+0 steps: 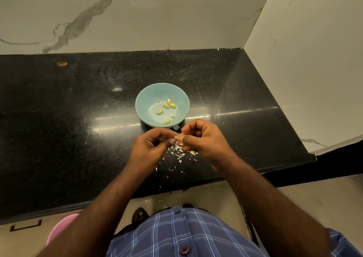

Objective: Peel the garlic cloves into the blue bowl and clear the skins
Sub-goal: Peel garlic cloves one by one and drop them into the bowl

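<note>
One blue bowl (pixel 145 97) near the desk's (pixel 59 119) front edge holds five peeled cloves (pixel 166 106) and two fragments. Left hand (pixel 151 146) and right hand (pixel 202 138) each pinch one garlic clove (pixel 176 137) in a closed grip. Skins (pixel 179 152) litter the desk beneath.

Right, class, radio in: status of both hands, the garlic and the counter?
Left hand and right hand pinch one garlic clove, mid-peel. Peeled cloves in blue bowl. Skins litter counter, uncleared.
</note>
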`<action>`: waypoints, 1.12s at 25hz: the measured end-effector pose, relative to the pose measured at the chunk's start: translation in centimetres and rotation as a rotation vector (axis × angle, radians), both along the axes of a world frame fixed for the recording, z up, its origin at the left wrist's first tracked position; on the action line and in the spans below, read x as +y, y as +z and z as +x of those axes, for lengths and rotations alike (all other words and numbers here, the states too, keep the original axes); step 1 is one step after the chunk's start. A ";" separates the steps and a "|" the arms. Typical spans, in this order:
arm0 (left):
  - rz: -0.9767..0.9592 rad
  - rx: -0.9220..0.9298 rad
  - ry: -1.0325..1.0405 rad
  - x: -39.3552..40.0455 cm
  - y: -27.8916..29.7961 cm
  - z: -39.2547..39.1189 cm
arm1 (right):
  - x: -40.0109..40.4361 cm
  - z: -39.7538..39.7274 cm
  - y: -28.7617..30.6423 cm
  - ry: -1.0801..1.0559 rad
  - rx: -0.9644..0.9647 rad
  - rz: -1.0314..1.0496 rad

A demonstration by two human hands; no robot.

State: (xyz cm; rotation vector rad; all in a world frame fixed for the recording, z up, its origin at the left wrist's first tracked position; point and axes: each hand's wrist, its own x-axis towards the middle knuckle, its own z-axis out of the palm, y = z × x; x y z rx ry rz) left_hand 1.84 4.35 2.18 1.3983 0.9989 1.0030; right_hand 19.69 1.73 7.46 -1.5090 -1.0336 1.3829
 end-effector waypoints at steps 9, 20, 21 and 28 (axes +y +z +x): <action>-0.048 -0.072 -0.060 0.1 1.1 -0.1 | 0.3 0.0 -0.3 0.015 -0.081 0.039; -0.248 -0.170 0.053 0.3 0.5 0.1 | 0.2 1.8 -1.2 0.072 -0.419 0.102; -0.271 -0.186 0.057 0.3 0.4 0.0 | 0.2 1.8 -1.2 0.086 -0.449 0.107; -0.370 -0.221 0.055 0.2 0.7 -0.2 | 0.1 1.9 -1.2 0.049 -0.561 0.202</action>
